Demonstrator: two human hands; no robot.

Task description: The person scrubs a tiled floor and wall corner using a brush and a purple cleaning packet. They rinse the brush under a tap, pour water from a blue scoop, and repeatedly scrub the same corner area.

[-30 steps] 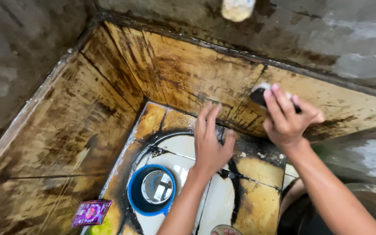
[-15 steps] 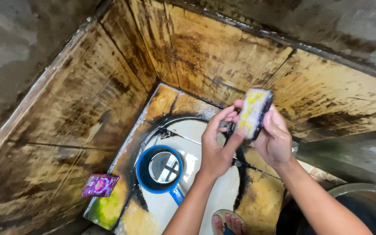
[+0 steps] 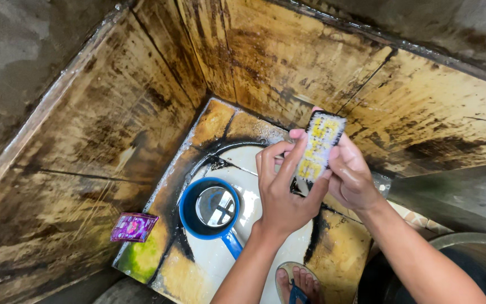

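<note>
A scrubbing brush (image 3: 316, 147) with white and yellow bristles is held up with its bristles turned toward me, above the stained tile floor. My right hand (image 3: 354, 179) grips its dark back from the right. My left hand (image 3: 284, 187) rests its fingers and thumb on the bristles from the left. Below the hands a blue dipper (image 3: 209, 209) with water in it stands on the floor tiles (image 3: 198, 135).
Brown-stained tiled walls (image 3: 113, 124) close in on the left and at the back. A purple sachet (image 3: 134, 227) lies by the left wall. A foot in a sandal (image 3: 296, 286) stands on the floor near the bottom edge. A dark round container (image 3: 468, 253) sits at the lower right.
My right hand took the brush off the back wall and turned its bristles up. My left hand came in and now touches the bristles. The view tilted slightly downward.
</note>
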